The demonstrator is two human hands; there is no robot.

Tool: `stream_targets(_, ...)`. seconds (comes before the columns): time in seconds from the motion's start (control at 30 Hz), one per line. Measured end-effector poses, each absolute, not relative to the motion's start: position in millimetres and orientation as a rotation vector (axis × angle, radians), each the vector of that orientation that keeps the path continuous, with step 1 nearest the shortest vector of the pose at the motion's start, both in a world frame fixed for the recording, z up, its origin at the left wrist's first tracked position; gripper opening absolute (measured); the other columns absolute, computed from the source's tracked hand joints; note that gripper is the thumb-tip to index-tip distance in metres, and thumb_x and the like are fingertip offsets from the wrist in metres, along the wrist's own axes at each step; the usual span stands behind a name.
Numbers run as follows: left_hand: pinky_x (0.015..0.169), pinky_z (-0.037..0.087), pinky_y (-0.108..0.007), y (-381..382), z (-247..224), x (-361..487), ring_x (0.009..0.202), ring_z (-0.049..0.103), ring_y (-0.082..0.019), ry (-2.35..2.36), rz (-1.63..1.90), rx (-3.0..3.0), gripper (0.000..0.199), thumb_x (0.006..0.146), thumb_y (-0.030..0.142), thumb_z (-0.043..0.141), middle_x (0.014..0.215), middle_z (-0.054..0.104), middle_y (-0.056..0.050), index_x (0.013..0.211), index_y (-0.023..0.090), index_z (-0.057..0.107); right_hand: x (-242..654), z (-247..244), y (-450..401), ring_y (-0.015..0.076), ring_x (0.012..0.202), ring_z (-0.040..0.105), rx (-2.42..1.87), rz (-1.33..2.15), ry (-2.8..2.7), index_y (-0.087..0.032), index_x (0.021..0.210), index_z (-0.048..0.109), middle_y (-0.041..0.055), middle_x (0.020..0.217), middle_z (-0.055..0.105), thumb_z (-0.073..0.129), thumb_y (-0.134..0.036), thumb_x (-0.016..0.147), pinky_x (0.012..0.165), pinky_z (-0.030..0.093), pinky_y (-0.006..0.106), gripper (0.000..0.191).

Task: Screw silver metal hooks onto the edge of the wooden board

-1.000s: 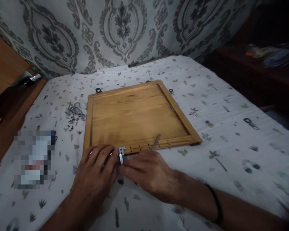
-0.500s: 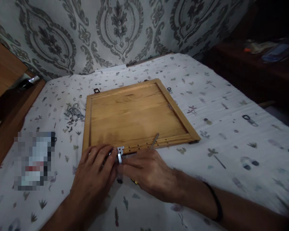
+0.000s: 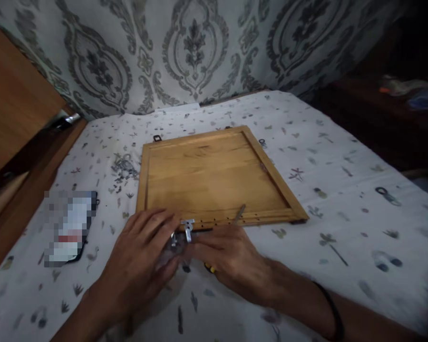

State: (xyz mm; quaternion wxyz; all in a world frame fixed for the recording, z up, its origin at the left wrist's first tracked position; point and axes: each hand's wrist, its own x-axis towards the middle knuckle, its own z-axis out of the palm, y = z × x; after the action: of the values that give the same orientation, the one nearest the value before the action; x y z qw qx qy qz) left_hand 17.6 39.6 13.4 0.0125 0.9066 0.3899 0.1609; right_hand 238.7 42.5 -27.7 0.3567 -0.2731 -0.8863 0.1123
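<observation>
A framed wooden panel [image 3: 207,175] lies flat, with a row of dark holes along its near edge. At that edge sits a small silver metal bracket [image 3: 188,229], between my hands. My left hand [image 3: 137,256] is closed around the bracket's left side, fingers on top and thumb below; part of the metal is hidden. My right hand [image 3: 235,261] is closed around a screwdriver, whose thin shaft [image 3: 239,213] points away over the panel and whose yellow and black handle [image 3: 209,268] shows under the palm. Its fingertips are right beside the bracket.
A pile of small metal hardware [image 3: 124,168] lies left of the panel on the patterned sheet [image 3: 342,199]. Nearer left is a phone-like object [image 3: 71,228], partly blurred out. A wooden edge [image 3: 32,194] runs along the left, and a patterned curtain [image 3: 196,52] hangs behind.
The view has shifted, so everything appears farther right and slightly lower. My left fingers have parted a little from the bracket, showing more metal. The right hand keeps its grip on the screwdriver.
</observation>
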Motion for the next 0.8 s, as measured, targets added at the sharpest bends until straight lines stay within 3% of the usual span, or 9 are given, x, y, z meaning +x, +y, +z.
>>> stream_targets(0.1, 0.102, 0.050, -0.038, 50.8, 34.4, -8.1, 0.122, 0.058, -0.023, 1.248, 0.510, 2.616, 0.039, 0.096, 0.035, 0.057, 0.132, 0.063, -0.007, 0.133, 0.025, 0.053, 239.1, -29.9, 42.5, 0.0127, 0.063, 0.062, -0.743, 0.359, -2.308, -0.018, 0.096, 0.068, 0.0013, 0.074, 0.071, 0.041, -0.007, 0.097, 0.058, 0.042, 0.025, 0.029)
stream_targets(0.17, 0.086, 0.056, -0.031, 62.6, 45.9, -25.4, 0.104, 0.067, -0.020, 1.484, 0.625, 2.482, 0.026, 0.098, 0.033, 0.049, 0.117, 0.069, -0.005, 0.120, 0.024, 0.061, 239.0, -30.6, 43.7, 0.0122, 0.061, 0.062, -0.729, 0.347, -2.289, -0.020, 0.094, 0.068, 0.0014, 0.074, 0.072, 0.042, -0.009, 0.097, 0.058, 0.044, 0.024, 0.029)
stream_targets(0.23, 0.076, 0.056, -0.032, 76.7, 52.1, -39.2, 0.086, 0.069, -0.020, 1.852, 0.693, 2.434, 0.024, 0.098, 0.031, 0.046, 0.101, 0.072, -0.005, 0.107, 0.022, 0.065, 238.4, -29.3, 45.1, 0.0124, 0.060, 0.064, -0.712, 0.324, -2.263, -0.020, 0.093, 0.069, 0.0017, 0.074, 0.073, 0.042, -0.007, 0.096, 0.058, 0.046, 0.023, 0.030)
stream_targets(0.43, 0.084, 0.053, -0.034, 116.1, 37.9, -54.9, 0.092, 0.069, -0.023, 2.191, 0.443, 2.398, 0.031, 0.093, 0.014, 0.039, 0.096, 0.072, -0.007, 0.098, 0.021, 0.069, 235.3, -28.2, 47.9, 0.0140, 0.055, 0.066, -0.652, 0.256, -2.219, -0.019, 0.091, 0.069, 0.0025, 0.074, 0.075, 0.040, 0.003, 0.086, 0.051, 0.047, 0.024, 0.037)
stream_targets(0.67, 0.080, 0.052, -0.034, 131.9, 12.3, -50.0, 0.093, 0.067, -0.024, 2.207, 0.409, 2.453, 0.021, 0.093, 0.017, 0.049, 0.091, 0.073, -0.007, 0.086, 0.020, 0.069, 235.9, -49.9, 48.6, 0.0146, 0.060, 0.069, -0.665, 0.229, -2.171, -0.023, 0.099, 0.071, 0.0026, 0.076, 0.075, 0.047, -0.007, 0.092, 0.060, 0.052, 0.026, 0.030)
stream_targets(0.8, 0.081, 0.051, -0.032, 131.9, 4.5, -44.9, 0.096, 0.066, -0.021, 2.182, 0.391, 2.512, 0.028, 0.097, 0.020, 0.042, 0.093, 0.072, -0.005, 0.090, 0.021, 0.069, 239.5, -41.1, 47.1, 0.0134, 0.061, 0.068, -0.675, 0.273, -2.240, -0.023, 0.101, 0.071, 0.0014, 0.077, 0.076, 0.044, -0.002, 0.091, 0.062, 0.051, 0.026, 0.035)
